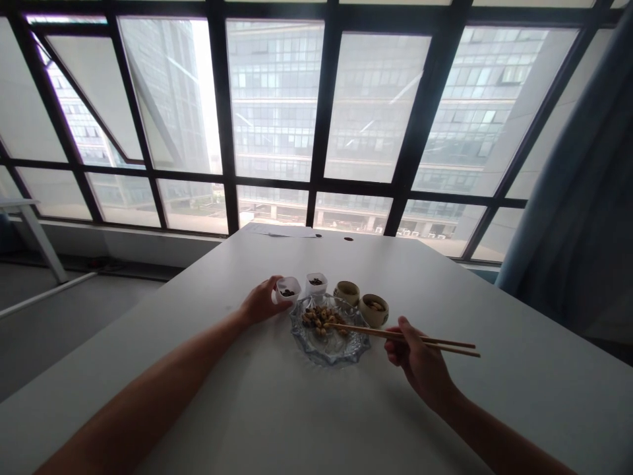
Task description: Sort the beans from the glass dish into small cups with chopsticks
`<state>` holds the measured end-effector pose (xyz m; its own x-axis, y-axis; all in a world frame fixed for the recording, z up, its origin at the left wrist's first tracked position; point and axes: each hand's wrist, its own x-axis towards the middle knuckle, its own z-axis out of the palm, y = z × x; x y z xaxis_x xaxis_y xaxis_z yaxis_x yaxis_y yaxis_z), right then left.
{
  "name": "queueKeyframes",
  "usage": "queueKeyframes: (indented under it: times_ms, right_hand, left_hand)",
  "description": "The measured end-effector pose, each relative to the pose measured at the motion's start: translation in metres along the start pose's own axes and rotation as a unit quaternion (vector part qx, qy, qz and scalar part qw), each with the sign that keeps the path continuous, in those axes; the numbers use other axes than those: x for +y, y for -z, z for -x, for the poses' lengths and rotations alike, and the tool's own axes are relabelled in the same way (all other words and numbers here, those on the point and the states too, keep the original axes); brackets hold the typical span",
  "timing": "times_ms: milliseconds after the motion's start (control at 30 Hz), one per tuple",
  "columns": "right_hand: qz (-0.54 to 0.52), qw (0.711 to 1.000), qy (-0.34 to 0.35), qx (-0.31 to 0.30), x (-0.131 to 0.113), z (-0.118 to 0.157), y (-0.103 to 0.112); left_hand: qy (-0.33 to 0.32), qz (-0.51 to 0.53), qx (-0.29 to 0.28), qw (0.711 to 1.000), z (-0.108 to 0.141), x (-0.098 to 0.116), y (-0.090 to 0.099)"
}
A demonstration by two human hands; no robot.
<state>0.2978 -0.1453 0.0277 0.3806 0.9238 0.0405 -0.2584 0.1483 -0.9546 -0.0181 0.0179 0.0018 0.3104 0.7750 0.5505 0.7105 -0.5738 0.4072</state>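
My left hand (264,301) is wrapped round a small white plastic cup (293,287) with dark bits inside. In my right hand (418,359) is a pair of wooden chopsticks (435,344), their tips among the brownish pieces of food (319,318) in a scalloped clear glass dish (330,356). Whether the tips grip a piece is too small to tell. Just behind the dish stands a second white cup (317,284), also with dark bits in it. To its right are a tan cup (347,291) and another tan cup (374,311) holding pale pieces.
All this stands on a white table (232,422). White sheets of paper (281,230) lie at its far edge, near two dark round spots. Beyond are large windows with dark frames, and a blue curtain (554,198) hangs on the right.
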Motion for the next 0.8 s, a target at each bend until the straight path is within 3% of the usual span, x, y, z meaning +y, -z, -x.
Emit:
queueKeyframes:
  times_ms: [233, 500, 600, 800]
  right_hand:
    - [0.111, 0.986, 0.122, -0.035, 0.003, 0.010, 0.000]
    - [0.250, 0.909, 0.280, -0.182, 0.005, 0.031, 0.004]
    - [0.267, 0.892, 0.303, -0.203, 0.005, 0.031, 0.006]
    - [0.265, 0.890, 0.309, -0.205, 0.007, 0.028, 0.008]
  left_hand:
    - [-0.005, -0.005, -0.002, 1.000, 0.000, 0.000, 0.000]
    - [0.000, -0.006, -0.002, 1.000, 0.000, -0.005, -0.003]
    - [0.001, -0.004, -0.001, 1.000, 0.000, -0.005, -0.003]
    - [0.010, -0.013, -0.019, 1.000, 0.000, -0.003, -0.002]
